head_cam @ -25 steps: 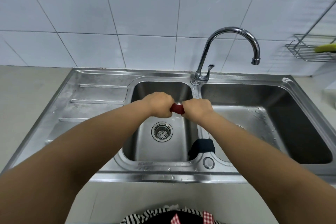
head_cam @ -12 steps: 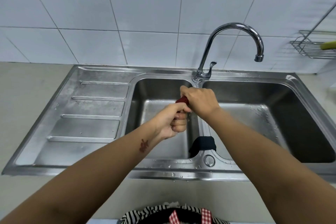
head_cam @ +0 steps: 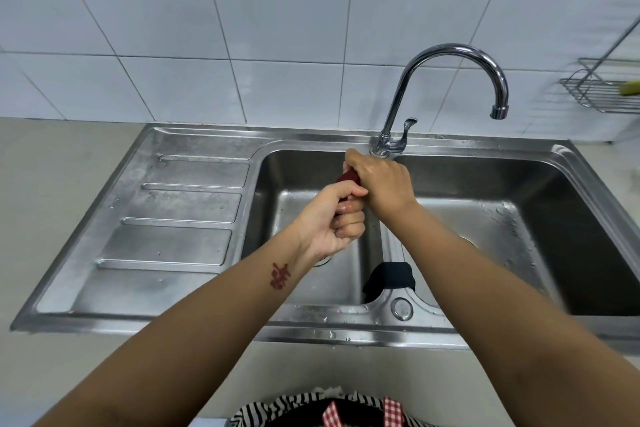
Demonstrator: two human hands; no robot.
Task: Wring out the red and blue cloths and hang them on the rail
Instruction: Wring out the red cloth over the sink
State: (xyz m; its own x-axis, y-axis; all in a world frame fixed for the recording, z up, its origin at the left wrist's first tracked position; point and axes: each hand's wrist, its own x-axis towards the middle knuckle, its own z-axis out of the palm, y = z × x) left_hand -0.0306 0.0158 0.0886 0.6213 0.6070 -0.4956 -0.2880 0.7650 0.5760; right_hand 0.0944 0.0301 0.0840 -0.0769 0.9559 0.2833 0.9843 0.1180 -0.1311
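Observation:
Both hands grip the red cloth [head_cam: 348, 178] over the left basin of the steel sink [head_cam: 304, 139]. Only a small red tip shows between the fists; the rest is hidden inside them. My right hand [head_cam: 379, 184] is on top, knuckles up. My left hand [head_cam: 334, 218] is below it, palm turned up, fingers wet and curled tight. The dark blue cloth [head_cam: 391, 276] is draped over the divider between the two basins, near the front. I cannot pick out the rail with certainty.
A curved chrome tap [head_cam: 450, 55] arches over the right basin, shut off. A ribbed draining board [head_cam: 180, 218] lies left of the basins. A wire rack [head_cam: 599, 94] with a yellow-green item hangs on the tiled wall at right.
From side by side, my hands have twisted against each other: the left rolled palm-up and dropped lower, the right moved above it. The view shifted slightly. The blue cloth has not moved.

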